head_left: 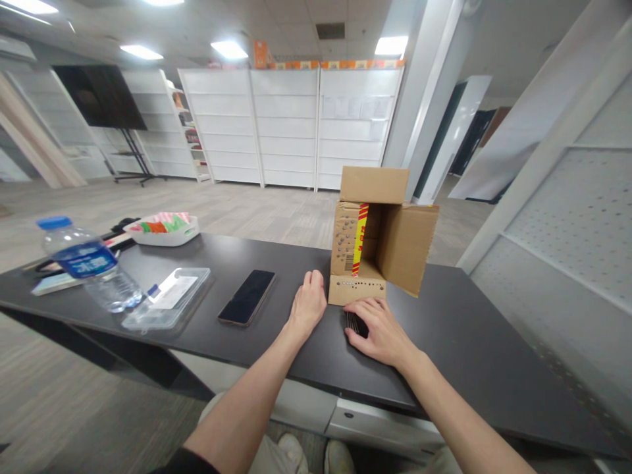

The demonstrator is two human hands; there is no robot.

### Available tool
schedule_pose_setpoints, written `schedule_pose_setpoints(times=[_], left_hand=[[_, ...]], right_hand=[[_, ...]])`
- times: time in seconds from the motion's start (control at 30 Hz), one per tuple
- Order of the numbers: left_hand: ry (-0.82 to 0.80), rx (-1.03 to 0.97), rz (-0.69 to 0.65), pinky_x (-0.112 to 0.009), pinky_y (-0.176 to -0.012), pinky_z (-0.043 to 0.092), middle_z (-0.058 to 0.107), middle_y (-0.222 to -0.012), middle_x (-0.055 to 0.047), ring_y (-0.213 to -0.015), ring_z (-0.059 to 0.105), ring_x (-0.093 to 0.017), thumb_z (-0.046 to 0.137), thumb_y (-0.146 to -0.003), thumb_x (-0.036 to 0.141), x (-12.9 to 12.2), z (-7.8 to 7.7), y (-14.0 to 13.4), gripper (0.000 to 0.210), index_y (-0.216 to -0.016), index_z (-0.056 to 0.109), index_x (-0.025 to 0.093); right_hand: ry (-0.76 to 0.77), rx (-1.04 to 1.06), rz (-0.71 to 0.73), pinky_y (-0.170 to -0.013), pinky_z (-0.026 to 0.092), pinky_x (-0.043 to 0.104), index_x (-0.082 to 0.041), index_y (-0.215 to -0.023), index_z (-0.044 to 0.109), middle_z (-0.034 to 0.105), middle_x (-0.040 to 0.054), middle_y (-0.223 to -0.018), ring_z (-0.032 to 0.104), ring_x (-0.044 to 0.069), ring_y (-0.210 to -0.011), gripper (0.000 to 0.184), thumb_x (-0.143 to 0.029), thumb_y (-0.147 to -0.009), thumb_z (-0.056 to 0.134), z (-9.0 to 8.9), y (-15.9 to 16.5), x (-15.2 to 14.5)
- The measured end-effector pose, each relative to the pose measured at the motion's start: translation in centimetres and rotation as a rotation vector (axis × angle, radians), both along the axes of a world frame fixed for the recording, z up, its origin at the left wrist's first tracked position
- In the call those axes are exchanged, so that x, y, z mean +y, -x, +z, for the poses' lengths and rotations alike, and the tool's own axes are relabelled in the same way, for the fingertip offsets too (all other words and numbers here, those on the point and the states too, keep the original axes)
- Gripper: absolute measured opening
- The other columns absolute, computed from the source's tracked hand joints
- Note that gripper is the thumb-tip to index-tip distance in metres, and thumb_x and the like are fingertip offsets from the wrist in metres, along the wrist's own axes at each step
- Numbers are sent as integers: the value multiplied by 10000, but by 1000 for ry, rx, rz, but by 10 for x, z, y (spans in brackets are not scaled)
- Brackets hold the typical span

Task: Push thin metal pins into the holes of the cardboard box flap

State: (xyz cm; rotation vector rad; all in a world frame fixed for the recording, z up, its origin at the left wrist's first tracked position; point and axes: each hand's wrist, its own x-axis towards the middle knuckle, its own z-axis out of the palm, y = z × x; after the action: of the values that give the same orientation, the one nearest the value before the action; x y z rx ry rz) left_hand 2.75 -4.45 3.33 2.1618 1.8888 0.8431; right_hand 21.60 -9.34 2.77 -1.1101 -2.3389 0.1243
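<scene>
Right at the near edge of the dark tabletop (459, 316) stands our open brown cardboard box (376, 235), flaps spread, striped red-and-yellow tape on its inner wall; we cannot see anything inside it. Just in front of the box, our right hand (379, 331) lies flat, fingers closed over a small black ribbed object (354, 323). Our left hand (309, 304) rests beside the box's lower flap, fingers together, gripping nothing. Left of the box lie a black phone (247, 297), a clear flat plastic case (168, 297) and a blue-capped water bottle (87, 264). Further left, a white tray (163, 230) holds colourful packets.
</scene>
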Motion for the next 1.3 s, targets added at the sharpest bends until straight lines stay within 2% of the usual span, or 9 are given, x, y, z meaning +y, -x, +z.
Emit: schedule_pose_setpoints(times=[0.33,0.73,1.1,1.3], left_hand=[[-16,-9,-8,-287,-782,477,582,-1033,-76,-927,650,-184,333,-973,148,2,-2,1,161,-1001,479,208],[-17,-15,-10,-284,-781,478,586,-1036,-72,-924,651,-183,332,-969,143,1,-2,1,159,-988,476,208],[-3,1,-11,-292,-798,481,587,-1053,-81,-938,652,-190,335,-969,142,1,-1,1,162,-1008,479,205],[9,29,-10,-298,-769,485,585,-1079,-95,-930,656,-198,344,-961,134,1,-2,1,175,-1044,484,197]], right_hand=[[-10,-22,-19,-929,392,424,-214,-1067,624,712,70,-1027,605,251,-996,241,-268,-832,637,-2,1,2],[-50,-25,-45,-881,413,392,-203,-987,653,717,66,-936,624,228,-924,129,-263,-916,564,-5,3,4],[-111,-9,-30,-819,404,371,-195,-986,657,708,71,-908,602,219,-870,279,-275,-1036,394,-11,0,9],[-177,136,-82,-793,424,360,-193,-1001,653,704,69,-900,614,219,-847,260,-287,-1033,413,-13,-3,13]])
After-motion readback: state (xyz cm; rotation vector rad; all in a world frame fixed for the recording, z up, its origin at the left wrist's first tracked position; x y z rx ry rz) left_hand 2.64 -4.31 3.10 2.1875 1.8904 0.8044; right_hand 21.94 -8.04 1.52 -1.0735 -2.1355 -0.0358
